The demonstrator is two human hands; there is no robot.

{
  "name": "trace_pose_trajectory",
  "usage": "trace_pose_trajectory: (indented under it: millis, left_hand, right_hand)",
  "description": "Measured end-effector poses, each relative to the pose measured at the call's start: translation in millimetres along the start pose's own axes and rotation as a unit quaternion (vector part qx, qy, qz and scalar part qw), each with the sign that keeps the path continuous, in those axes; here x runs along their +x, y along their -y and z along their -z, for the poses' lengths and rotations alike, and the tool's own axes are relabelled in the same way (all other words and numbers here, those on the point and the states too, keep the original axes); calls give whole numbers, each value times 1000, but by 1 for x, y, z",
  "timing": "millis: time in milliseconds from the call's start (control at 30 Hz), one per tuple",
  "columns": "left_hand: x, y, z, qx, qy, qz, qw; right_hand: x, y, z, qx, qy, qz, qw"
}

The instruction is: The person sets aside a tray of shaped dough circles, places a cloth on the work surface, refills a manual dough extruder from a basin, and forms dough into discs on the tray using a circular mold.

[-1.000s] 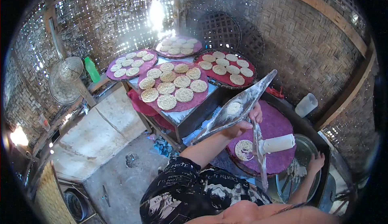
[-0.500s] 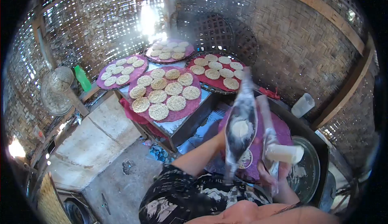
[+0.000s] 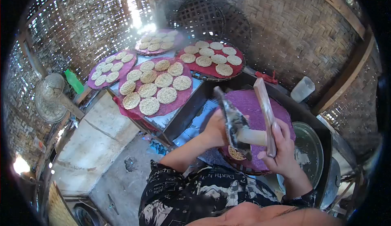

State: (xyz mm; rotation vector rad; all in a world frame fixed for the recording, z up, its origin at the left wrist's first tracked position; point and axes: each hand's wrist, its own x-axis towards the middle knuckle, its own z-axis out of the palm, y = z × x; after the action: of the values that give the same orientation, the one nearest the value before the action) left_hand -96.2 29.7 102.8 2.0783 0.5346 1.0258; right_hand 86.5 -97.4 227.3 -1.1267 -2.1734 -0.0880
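Observation:
My left hand (image 3: 216, 129) grips the far side of a dark, white-smeared wooden noodle press body (image 3: 233, 122), which is tilted nearly edge-on. In my right hand (image 3: 283, 148) is the plunger bar (image 3: 265, 114), held upright with fingers around its lower part. A pale cylinder (image 3: 252, 136) sticks out from the bar towards the press body, and its tip meets the body at the opening; how deep it sits I cannot tell. Below lies a purple cloth (image 3: 260, 99) on a round tray, with one noodle disc (image 3: 236, 153) partly hidden under the press body.
Several round trays of noodle discs stand at the back, the nearest on a purple cloth (image 3: 179, 97). To the right are a metal basin (image 3: 311, 160) with whitish liquid and a translucent cup (image 3: 302, 89). A green bottle (image 3: 74, 81) is by the left wall.
The press body has turned from facing me to nearly edge-on. The plunger's cylinder has swung left, and its tip now meets the body. The view has shifted slightly.

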Motion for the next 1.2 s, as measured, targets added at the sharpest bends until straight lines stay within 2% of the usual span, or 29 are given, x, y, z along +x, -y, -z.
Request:
trace_pose_trajectory:
  millis: [67,167,300,367,433,500,533,567,600,633,667,700,733,767,833,867,933,967,1033,1133,1200]
  left_hand:
    - [11,-40,7,147,-55,-106,982]
    - [12,-49,6,236,-27,-153,959]
    - [8,-35,-12,219,28,-52,974]
    - [6,-26,-16,196,-13,-64,978]
    - [6,-10,-23,146,-72,-53,985]
    - [8,8,-31,-8,-65,-11,998]
    - [10,-4,-23,79,-79,-45,993]
    - [11,-11,-18,164,-91,-77,979]
    - [14,-3,-18,132,-5,-79,988]
    - [14,-10,-6,-122,49,-48,990]
    - [14,-23,12,-368,100,-16,924]
    - [24,-32,36,-537,144,-78,828]
    - [36,-52,50,-663,105,-109,733]
    - [42,-59,59,-736,111,-140,653]
    - [59,-63,50,-699,224,-339,588]
    - [61,-63,49,-693,193,-305,624]
    - [61,-58,50,-672,134,-230,691]
    - [67,-53,47,-677,75,-176,711]
    - [79,-32,31,-688,12,-128,714]
    - [89,4,13,-815,41,-57,575]
    - [89,22,-1,-824,12,-2,567]
  right_hand:
    - [-1,6,0,-19,7,18,1000]
    - [-6,13,-6,-36,19,11,999]
    - [-17,11,-22,-32,48,-46,997]
    - [-15,4,-20,-33,79,-59,995]
    - [-12,-14,-24,167,10,-114,979]
    - [-18,-33,-22,365,68,-204,906]
    - [-29,-43,-18,456,161,-267,834]
    - [-42,-50,-14,534,251,-326,739]
    - [-55,-57,-10,544,273,-361,707]
    - [-69,-62,-6,551,295,-395,674]
    - [-71,-63,-5,570,303,-405,647]
    - [-72,-63,-4,588,311,-416,620]
    - [-70,-57,-4,619,303,-405,601]
    - [-66,-51,-4,635,313,-380,595]
    - [-57,-40,-7,666,330,-330,582]
    - [-65,-58,-6,642,364,-323,593]
    - [-64,-63,4,684,351,-308,561]
    - [-40,-39,18,669,275,-366,585]
    - [-40,-50,21,628,213,-460,591]
    - [-74,-106,26,543,281,-514,601]
    - [-81,-114,22,533,262,-555,583]
